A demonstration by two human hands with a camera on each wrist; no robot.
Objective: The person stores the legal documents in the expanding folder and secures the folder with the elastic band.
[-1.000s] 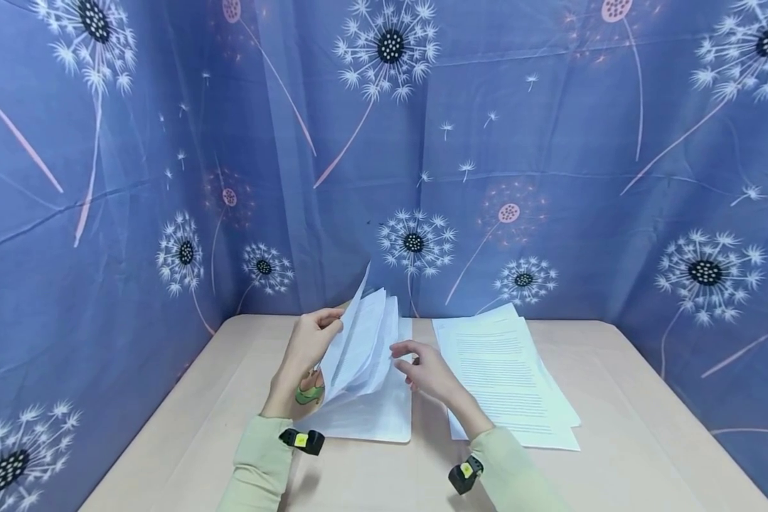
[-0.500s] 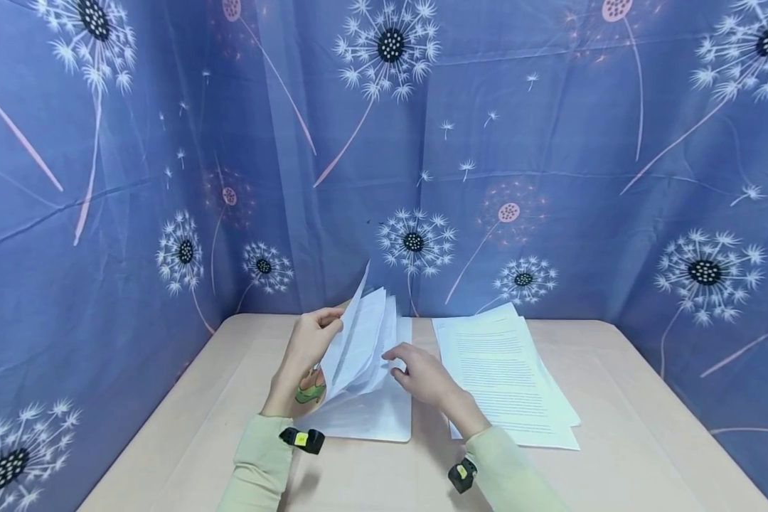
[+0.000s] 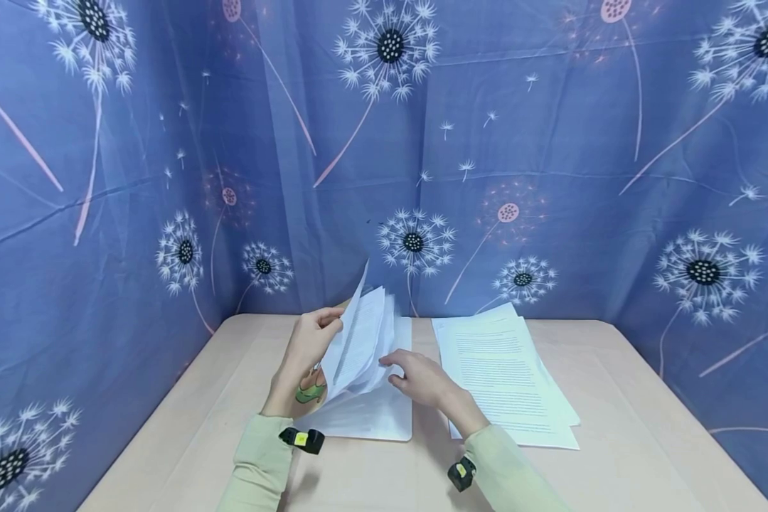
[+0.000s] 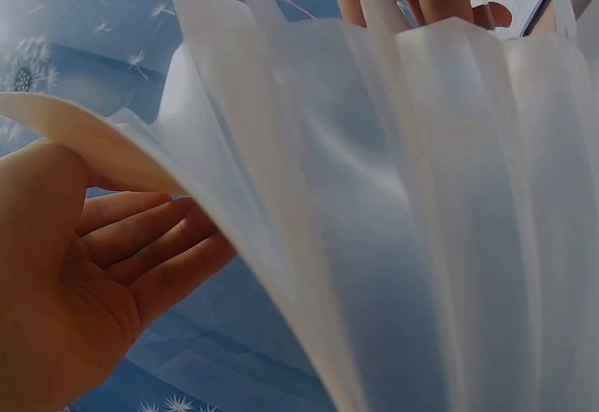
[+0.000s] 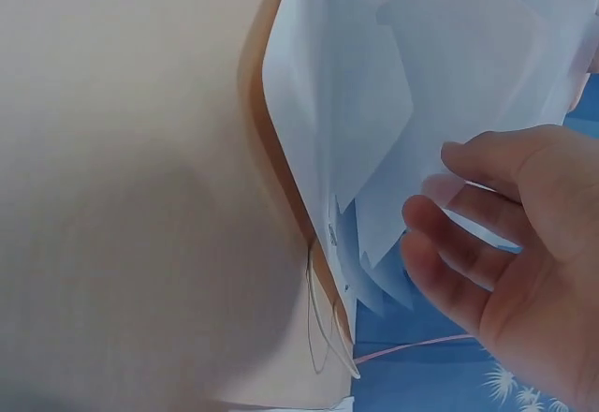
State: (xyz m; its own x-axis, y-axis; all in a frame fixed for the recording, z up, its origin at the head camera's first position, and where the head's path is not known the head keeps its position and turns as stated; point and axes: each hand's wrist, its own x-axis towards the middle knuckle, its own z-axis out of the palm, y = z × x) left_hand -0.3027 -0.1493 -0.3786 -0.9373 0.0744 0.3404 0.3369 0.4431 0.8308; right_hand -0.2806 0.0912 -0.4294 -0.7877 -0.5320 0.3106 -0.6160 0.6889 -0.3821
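An expanding file folder stands partly fanned on the table, its tan cover [image 3: 310, 390] with a green cartoon print turned up at the left. Its translucent white pockets [image 4: 374, 206] spread like pleats in the left wrist view. My left hand [image 3: 312, 341] holds the raised cover and front leaf, thumb on the inner side and fingers behind. At the pockets' right edges is my right hand [image 3: 419, 378], its thumb and fingers apart and slightly bent. The right wrist view shows its fingertips [image 5: 423, 213] right by the loose leaf edges, one fingertip partly behind a translucent sheet.
Printed sheets [image 3: 505, 377] lie in an uneven stack to the right of the folder. An elastic cord [image 5: 323, 323] hangs at the folder's edge. The beige table [image 3: 621, 427] is enclosed by blue dandelion-patterned curtains [image 3: 550, 107].
My right hand has moved slightly left and down to the pocket edges, its fingers opening up a little. My left hand stays in place with the cover, and the paper stack has not moved.
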